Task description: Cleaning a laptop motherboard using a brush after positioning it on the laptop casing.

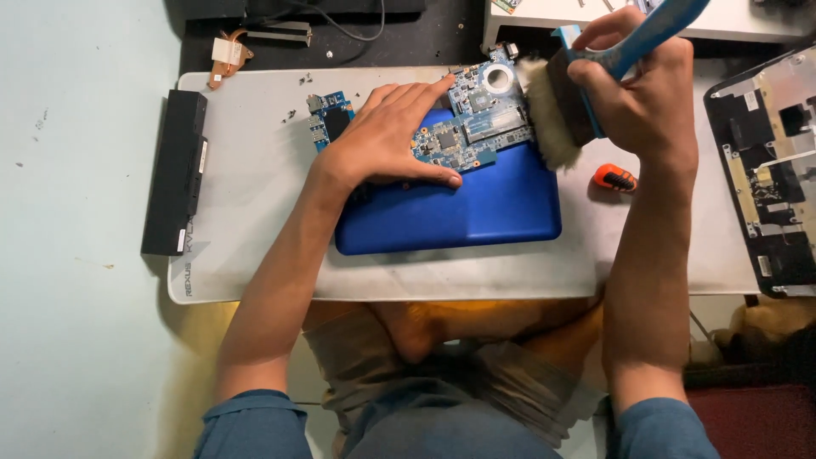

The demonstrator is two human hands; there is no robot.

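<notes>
A blue circuit board lies on top of a blue laptop lid on a white mat. My left hand presses flat on the board's left part, fingers spread, index finger stretched toward the board's top. My right hand grips the blue handle of a wide paintbrush. The brush's pale bristles touch the board's right edge.
A black laptop battery lies along the mat's left edge. An orange-handled tool rests right of the lid. An opened laptop chassis sits at far right. A copper heatsink part and small screws lie at the back.
</notes>
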